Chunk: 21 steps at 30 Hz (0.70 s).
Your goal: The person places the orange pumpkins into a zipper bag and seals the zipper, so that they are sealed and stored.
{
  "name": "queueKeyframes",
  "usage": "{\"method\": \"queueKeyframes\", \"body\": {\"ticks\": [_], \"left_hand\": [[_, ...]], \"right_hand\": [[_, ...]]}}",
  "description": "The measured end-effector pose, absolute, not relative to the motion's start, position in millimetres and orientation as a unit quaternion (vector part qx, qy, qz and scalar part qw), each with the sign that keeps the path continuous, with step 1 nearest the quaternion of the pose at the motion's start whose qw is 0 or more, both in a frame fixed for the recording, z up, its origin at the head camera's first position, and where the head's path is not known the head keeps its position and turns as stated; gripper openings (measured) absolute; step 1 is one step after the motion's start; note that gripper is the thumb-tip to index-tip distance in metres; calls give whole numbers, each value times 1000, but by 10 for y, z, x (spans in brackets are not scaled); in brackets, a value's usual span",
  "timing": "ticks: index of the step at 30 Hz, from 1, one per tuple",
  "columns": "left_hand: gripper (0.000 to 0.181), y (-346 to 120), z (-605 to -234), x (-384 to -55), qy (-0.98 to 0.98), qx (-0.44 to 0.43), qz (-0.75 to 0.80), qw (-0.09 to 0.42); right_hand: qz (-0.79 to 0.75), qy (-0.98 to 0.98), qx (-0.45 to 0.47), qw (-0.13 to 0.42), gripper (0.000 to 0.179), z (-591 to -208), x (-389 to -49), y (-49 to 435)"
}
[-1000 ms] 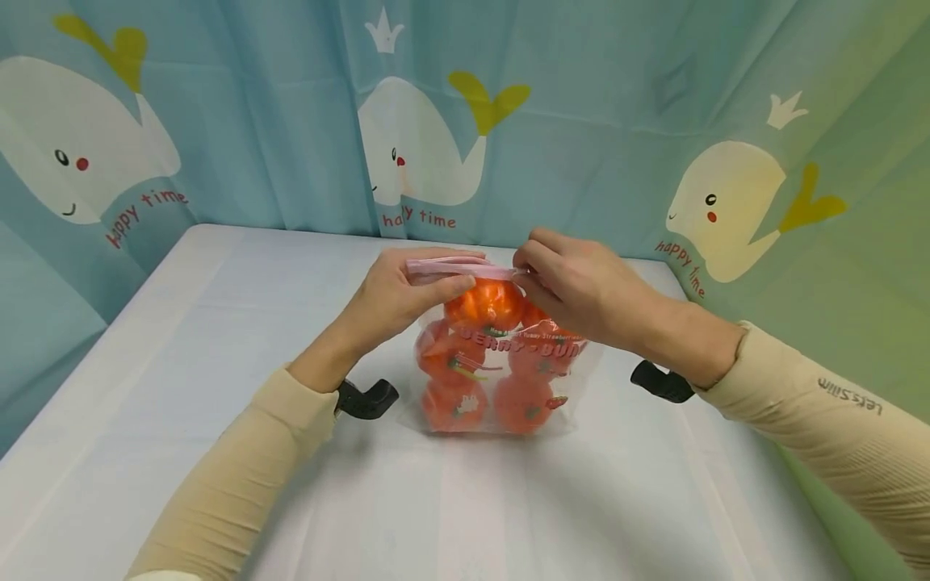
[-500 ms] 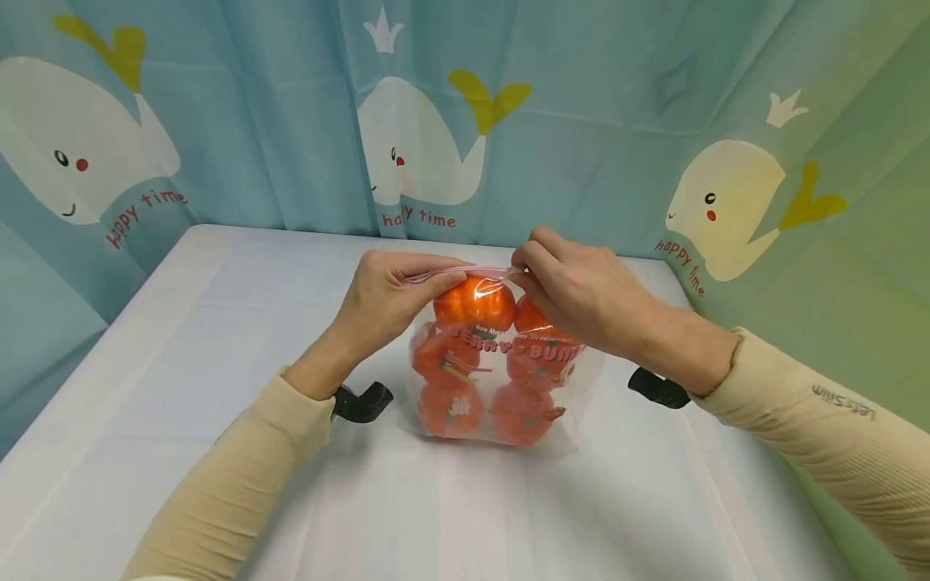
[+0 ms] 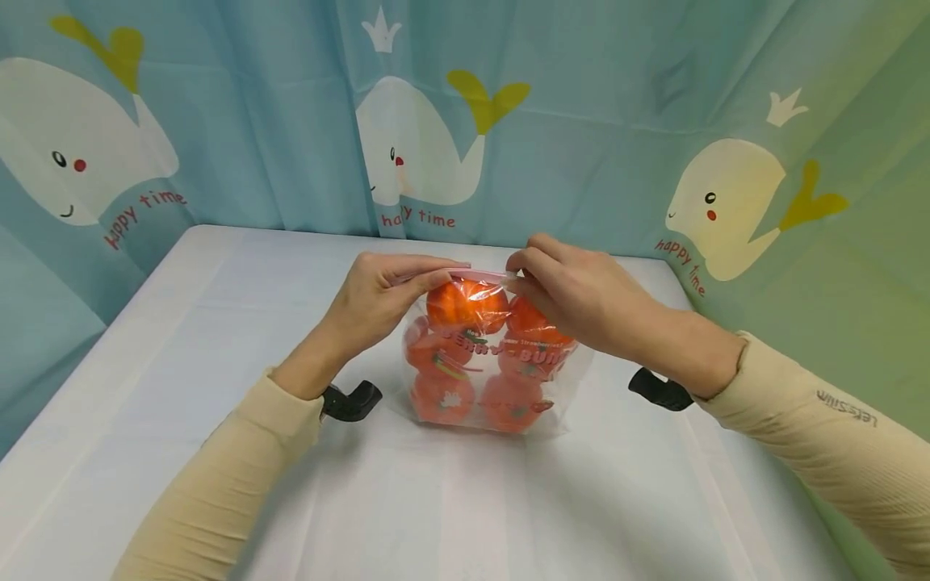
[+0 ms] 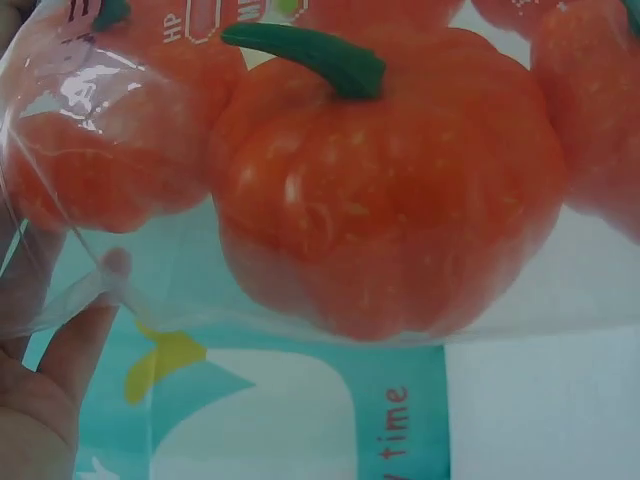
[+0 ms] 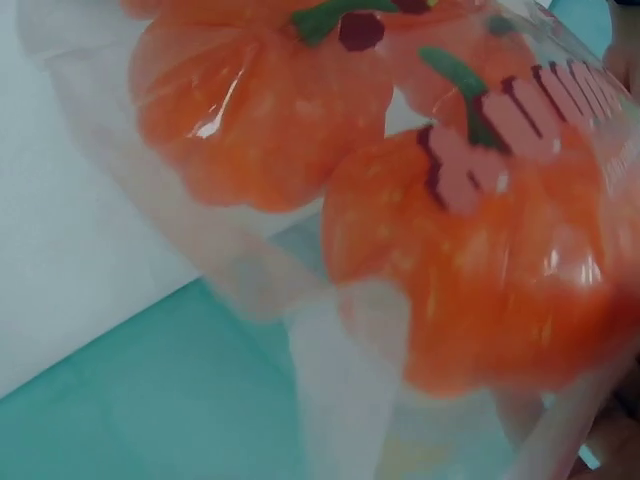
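Note:
A clear zip bag with pink lettering hangs upright between both hands, over the middle of the table. Several small orange pumpkins with green stems fill it; one pumpkin is large in the left wrist view, another in the right wrist view. My left hand pinches the left part of the bag's pink top strip between thumb and fingers. At the strip's right part, my right hand pinches with curled fingers. Whether the bag's bottom touches the table cannot be told.
The white table spreads around the bag. Behind it hangs a blue curtain with printed whales. Black wrist mounts stick out below both wrists.
The left hand has moved left along with the bag. The top strip, loose and folded at its left end a second ago, now lies straighter between the hands. The right hand has hardly moved.

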<state>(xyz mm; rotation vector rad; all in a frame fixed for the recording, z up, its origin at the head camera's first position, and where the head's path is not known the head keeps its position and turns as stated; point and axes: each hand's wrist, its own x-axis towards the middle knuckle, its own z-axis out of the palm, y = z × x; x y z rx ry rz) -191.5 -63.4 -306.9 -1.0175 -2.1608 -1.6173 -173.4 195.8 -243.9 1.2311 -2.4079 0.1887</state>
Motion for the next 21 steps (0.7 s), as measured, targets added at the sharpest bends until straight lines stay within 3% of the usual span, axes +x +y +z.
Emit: {"method": "queueKeyframes", "body": {"ticks": [6,8,15,21], "left_hand": [[26,-697,-2918,-1914,-782,-330,-524,67],[28,-684,-2829,-1892,-791,-338,-506,72],[20,-372,-2590,-1800,-831,-427,-265,239],[11,-172,-2539,-1759,-841,-427,-185,277]], "right_hand": [[80,-871,444,196,7,-2407,-1723,2037],[81,-868,448,200,7,-2407,-1724,2040],[82,-857,460,219,4,-2414,-1729,2046],[83,-849,471,226,5,-2407,-1720,2036]]}}
